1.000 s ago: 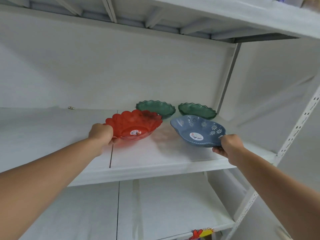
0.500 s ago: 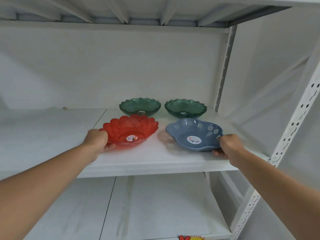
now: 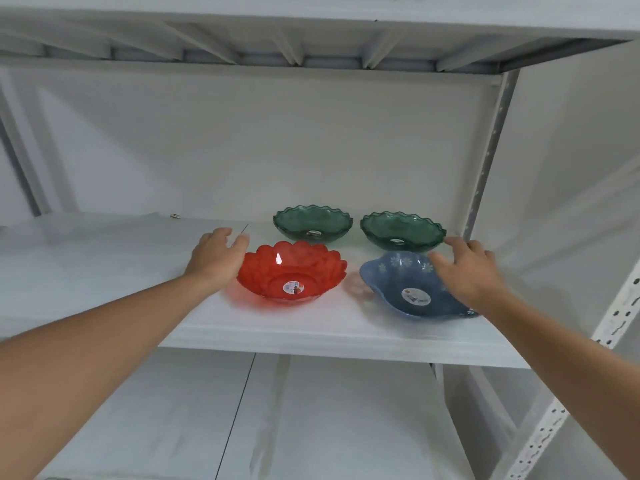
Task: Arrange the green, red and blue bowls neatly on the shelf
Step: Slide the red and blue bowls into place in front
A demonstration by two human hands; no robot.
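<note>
Two green scalloped bowls stand side by side at the back of the white shelf (image 3: 311,327), the left green bowl (image 3: 312,224) and the right green bowl (image 3: 402,231). In front of them sit a red petal-edged bowl (image 3: 291,274) and a blue flower-patterned bowl (image 3: 408,289), each with a sticker inside. My left hand (image 3: 217,258) hovers open just left of the red bowl's rim. Over the blue bowl's right side hangs my right hand (image 3: 467,268), fingers spread and holding nothing.
A perforated white upright (image 3: 488,150) stands at the shelf's right back corner, another upright (image 3: 616,317) at the front right. The upper shelf's ribbed underside (image 3: 277,46) hangs above. A lower shelf (image 3: 242,410) lies below. A small scrap (image 3: 175,215) lies far back left.
Both hands have let go of the bowls' rims and opened. The red and blue bowls now rest on the shelf in front of the green ones.
</note>
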